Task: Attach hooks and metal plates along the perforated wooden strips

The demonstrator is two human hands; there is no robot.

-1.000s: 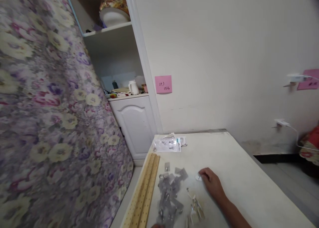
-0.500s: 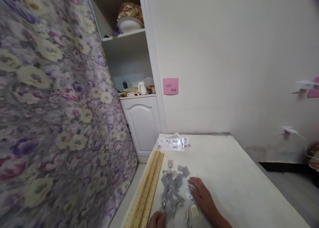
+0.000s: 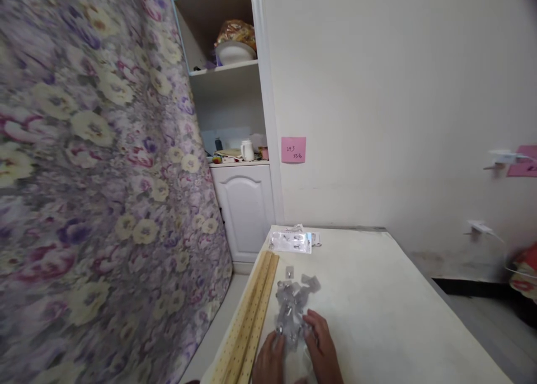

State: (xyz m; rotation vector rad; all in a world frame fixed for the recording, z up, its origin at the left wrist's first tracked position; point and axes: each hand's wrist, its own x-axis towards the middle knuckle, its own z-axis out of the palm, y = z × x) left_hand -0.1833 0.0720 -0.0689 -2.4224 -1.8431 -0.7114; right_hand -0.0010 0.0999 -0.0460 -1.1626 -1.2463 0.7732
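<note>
A pile of clear square adhesive hooks (image 3: 289, 308) with metal hooks lies on the white table. My left hand (image 3: 269, 359) is at the pile's near left side, fingers forward and slightly apart, touching its edge. On the near right side is my right hand (image 3: 322, 347), its fingers apart at the hooks there. I see nothing clearly held in either hand. One hook square (image 3: 290, 272) lies alone beyond the pile, and a few overlapping squares (image 3: 311, 283) sit to its right. Pale items between my hands are partly covered and hard to make out.
Long perforated wooden strips (image 3: 247, 322) lie along the table's left edge. Clear hook packages (image 3: 290, 242) rest at the far left corner. A floral curtain (image 3: 104, 205) hangs at left, beside a white cabinet (image 3: 245, 210). A pink note (image 3: 293, 150) is on the wall.
My right hand has moved left and nearer, onto the pile's right edge. My left hand has come forward and farther into view. The camera view has turned slightly left.
</note>
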